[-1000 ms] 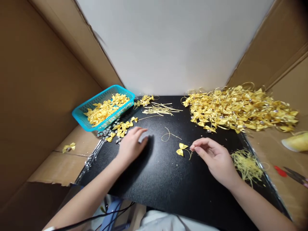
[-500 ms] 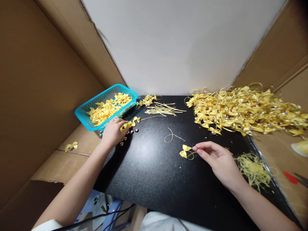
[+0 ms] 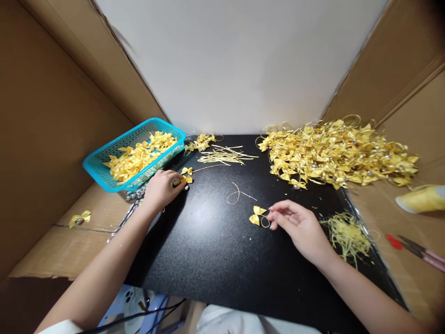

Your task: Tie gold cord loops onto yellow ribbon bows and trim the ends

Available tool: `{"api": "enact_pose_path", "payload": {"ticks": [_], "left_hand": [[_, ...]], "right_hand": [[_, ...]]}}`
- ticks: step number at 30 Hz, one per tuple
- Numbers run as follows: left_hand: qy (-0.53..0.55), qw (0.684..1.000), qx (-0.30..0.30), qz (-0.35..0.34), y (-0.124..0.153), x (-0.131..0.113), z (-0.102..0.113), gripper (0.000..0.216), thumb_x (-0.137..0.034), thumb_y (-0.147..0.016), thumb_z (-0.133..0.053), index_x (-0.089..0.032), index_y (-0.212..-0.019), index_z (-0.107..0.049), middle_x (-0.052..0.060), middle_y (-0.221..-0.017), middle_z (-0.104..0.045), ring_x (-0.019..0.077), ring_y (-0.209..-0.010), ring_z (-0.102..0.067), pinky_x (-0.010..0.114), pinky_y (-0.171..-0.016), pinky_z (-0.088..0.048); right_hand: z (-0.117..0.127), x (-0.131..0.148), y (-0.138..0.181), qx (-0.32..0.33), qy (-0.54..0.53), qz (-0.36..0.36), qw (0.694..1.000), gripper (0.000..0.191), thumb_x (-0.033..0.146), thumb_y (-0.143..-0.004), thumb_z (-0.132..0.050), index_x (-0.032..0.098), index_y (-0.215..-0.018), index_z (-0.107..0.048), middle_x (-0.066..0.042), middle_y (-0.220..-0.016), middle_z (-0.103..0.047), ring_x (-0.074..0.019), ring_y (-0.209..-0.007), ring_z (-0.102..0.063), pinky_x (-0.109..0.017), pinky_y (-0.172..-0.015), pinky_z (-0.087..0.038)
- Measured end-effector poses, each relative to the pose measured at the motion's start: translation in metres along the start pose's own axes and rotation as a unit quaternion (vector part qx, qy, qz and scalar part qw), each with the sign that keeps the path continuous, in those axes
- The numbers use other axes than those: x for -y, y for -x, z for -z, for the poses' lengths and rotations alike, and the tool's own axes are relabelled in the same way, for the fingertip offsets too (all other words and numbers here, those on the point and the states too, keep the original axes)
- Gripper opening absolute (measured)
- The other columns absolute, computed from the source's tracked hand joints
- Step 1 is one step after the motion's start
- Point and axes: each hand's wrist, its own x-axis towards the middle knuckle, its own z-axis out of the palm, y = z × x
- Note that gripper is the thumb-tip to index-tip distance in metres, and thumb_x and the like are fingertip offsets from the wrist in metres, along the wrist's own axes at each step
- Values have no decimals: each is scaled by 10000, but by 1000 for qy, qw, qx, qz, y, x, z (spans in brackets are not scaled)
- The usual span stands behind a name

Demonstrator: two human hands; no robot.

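My left hand (image 3: pixel 162 189) is at the front edge of the basket, its fingers closed on a yellow ribbon bow (image 3: pixel 186 179). Just behind that one lies another yellow bow (image 3: pixel 187 170), with a thin gold cord (image 3: pixel 212 166) reaching to the right of it. A small shiny bead (image 3: pixel 187 188) shows by the fingertips. Over the right part of the black table, my right hand (image 3: pixel 295 225) pinches a looped gold cord (image 3: pixel 265 222). A yellow bow (image 3: pixel 257 215) sits at the end of that loop, left of my fingers.
A turquoise basket (image 3: pixel 104 183) holds many yellow bows. Cut gold cords (image 3: pixel 225 155) lie at the back, and a loose cord (image 3: pixel 239 191) mid-table. Finished-looking bows (image 3: pixel 333 153) are heaped right, near thread scraps (image 3: pixel 347 236), scissors (image 3: pixel 417 250) and a yellow spool (image 3: pixel 422 199).
The camera has turned a little to the right, so everything sits further left. My left fingers have shifted slightly among the bows. My right hand still pinches the looped cord.
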Motion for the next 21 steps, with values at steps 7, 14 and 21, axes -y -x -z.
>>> {"api": "enact_pose_path", "payload": {"ticks": [7,14,21], "left_hand": [[0,999,-44,29,1,0,2,300,-406,-839,-494,-180,-905,-679,125,-1026,-697,297,-972,-595,404,-870,-437],[11,998,-10,-62,12,2,11,257,-352,-796,-533,-188,-884,-711,91,-915,-671,258,-867,-589,366,-805,-447],[82,994,9,-67,12,-3,4,288,-412,-827,-560,-204,-851,-757,95,-951,-745,265,-856,-609,398,-826,-436]], "right_hand": [[2,-2,-2,-16,-2,-23,1000,309,461,-701,-778,180,-817,-727,-76,-810,-766,-216,-763,-744,-361,-779,-608],[1,1,-2,-22,-19,-14,999,278,441,-707,-783,188,-810,-735,-78,-803,-776,-205,-673,-741,-363,-723,-622],[1,3,0,-26,-21,-9,999,288,446,-709,-779,177,-799,-733,-58,-681,-751,-164,-545,-695,-312,-610,-609]]}}
